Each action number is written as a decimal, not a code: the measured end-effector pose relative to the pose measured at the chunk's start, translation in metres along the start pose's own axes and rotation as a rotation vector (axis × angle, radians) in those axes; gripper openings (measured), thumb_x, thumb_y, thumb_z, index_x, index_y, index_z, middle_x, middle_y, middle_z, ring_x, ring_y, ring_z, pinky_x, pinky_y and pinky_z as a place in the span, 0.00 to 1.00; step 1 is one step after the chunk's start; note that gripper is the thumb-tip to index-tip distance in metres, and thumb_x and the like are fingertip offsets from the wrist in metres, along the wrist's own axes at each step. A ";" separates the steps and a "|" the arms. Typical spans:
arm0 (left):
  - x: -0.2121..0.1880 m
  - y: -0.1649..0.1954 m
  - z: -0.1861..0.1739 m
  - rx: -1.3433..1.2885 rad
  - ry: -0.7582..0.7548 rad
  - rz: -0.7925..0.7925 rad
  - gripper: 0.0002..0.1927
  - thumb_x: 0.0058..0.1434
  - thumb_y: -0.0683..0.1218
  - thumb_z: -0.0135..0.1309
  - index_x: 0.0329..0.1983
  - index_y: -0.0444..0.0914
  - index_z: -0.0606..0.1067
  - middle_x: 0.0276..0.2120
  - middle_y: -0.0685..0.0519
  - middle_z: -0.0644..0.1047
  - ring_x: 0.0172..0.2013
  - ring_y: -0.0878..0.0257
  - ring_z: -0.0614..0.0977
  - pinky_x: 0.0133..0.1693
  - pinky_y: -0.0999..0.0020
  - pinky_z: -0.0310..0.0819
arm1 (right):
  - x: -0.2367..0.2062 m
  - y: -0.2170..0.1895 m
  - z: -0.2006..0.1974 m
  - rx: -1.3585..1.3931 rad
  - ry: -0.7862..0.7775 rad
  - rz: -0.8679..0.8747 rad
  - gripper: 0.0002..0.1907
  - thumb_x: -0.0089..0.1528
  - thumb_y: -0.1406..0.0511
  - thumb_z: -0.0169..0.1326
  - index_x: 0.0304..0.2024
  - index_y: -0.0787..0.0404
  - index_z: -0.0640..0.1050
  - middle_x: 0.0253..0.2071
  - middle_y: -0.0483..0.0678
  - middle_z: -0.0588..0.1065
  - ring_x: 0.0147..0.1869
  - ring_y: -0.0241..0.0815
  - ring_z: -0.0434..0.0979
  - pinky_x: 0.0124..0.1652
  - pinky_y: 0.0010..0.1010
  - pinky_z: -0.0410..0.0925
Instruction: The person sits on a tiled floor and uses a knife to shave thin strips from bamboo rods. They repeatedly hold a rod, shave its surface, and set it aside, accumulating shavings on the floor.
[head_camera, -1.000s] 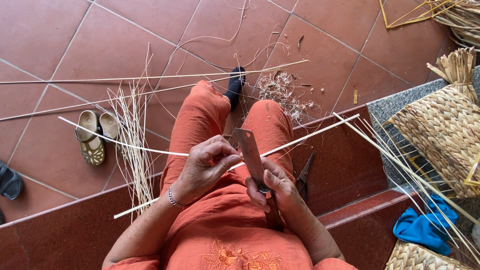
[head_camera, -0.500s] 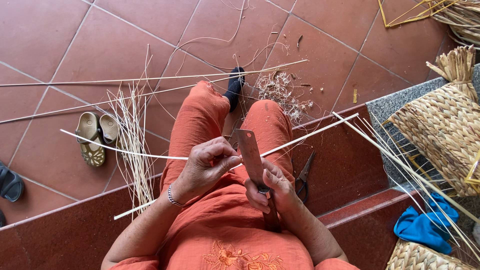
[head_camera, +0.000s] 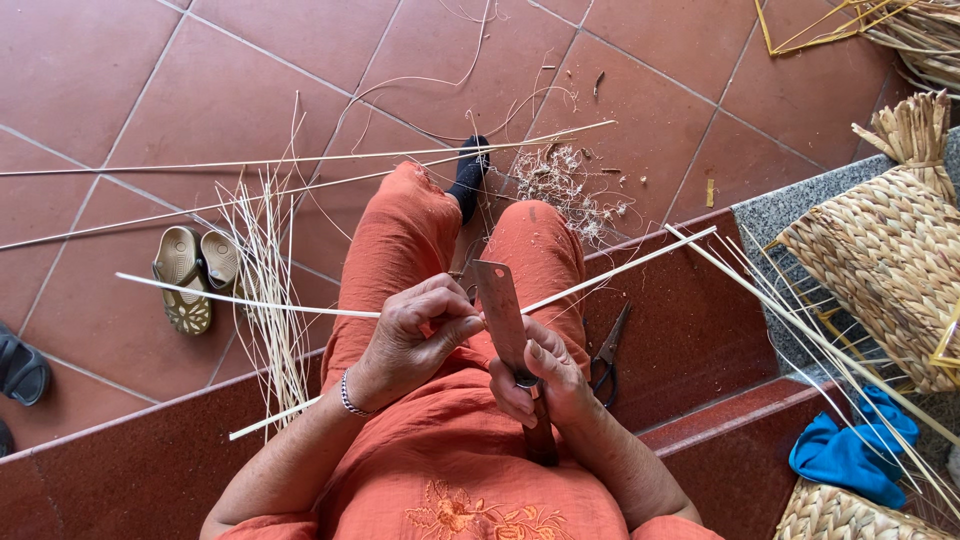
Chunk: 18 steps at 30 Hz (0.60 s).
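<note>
I sit on a red tiled step in orange clothes, looking down at my lap. My left hand (head_camera: 415, 330) pinches a long pale cane strip (head_camera: 240, 298) that runs out to the left across my thigh. My right hand (head_camera: 540, 380) grips the wooden handle of a broad flat knife (head_camera: 500, 315), blade pointing away from me and resting against the strip by my left fingers. A second pale strip (head_camera: 620, 268) stretches up to the right from behind the blade.
A bundle of thin cane splints (head_camera: 265, 290) lies on the floor at left, beside a pair of sandals (head_camera: 190, 272). Black scissors (head_camera: 608, 352) lie on the step at right. Woven baskets (head_camera: 890, 260), a blue cloth (head_camera: 850, 452) and shavings (head_camera: 575, 185) surround me.
The strip in my left hand has slid a little, its far left end dropping slightly. Both hands and the knife stay almost in place.
</note>
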<state>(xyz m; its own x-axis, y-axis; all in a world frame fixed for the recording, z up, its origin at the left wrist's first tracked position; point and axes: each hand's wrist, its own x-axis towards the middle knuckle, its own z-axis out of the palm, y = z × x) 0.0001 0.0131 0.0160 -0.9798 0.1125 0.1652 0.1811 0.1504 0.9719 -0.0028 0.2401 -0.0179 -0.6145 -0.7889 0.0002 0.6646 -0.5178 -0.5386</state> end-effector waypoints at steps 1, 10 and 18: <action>0.000 0.001 0.000 0.003 0.005 0.004 0.07 0.60 0.40 0.65 0.34 0.35 0.77 0.31 0.55 0.76 0.29 0.68 0.74 0.30 0.73 0.68 | 0.000 0.000 0.000 -0.007 0.001 -0.004 0.25 0.76 0.53 0.44 0.72 0.55 0.64 0.20 0.47 0.64 0.16 0.33 0.58 0.18 0.25 0.60; 0.003 0.006 -0.006 0.035 -0.041 0.068 0.07 0.59 0.38 0.66 0.36 0.34 0.77 0.31 0.53 0.75 0.30 0.65 0.77 0.31 0.70 0.71 | 0.001 0.001 -0.004 0.015 -0.037 0.006 0.23 0.76 0.53 0.44 0.71 0.53 0.66 0.20 0.47 0.64 0.15 0.33 0.58 0.18 0.25 0.60; 0.005 0.008 -0.001 0.093 0.005 0.151 0.07 0.60 0.38 0.65 0.36 0.34 0.76 0.32 0.51 0.75 0.31 0.63 0.79 0.32 0.69 0.73 | 0.006 0.001 -0.005 0.033 -0.017 -0.007 0.22 0.76 0.53 0.46 0.68 0.54 0.67 0.20 0.48 0.64 0.16 0.35 0.59 0.18 0.26 0.59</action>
<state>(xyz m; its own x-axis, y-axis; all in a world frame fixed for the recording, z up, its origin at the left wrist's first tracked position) -0.0035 0.0142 0.0247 -0.9412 0.1361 0.3094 0.3333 0.2227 0.9161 -0.0080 0.2365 -0.0228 -0.6123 -0.7904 0.0181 0.6741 -0.5339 -0.5104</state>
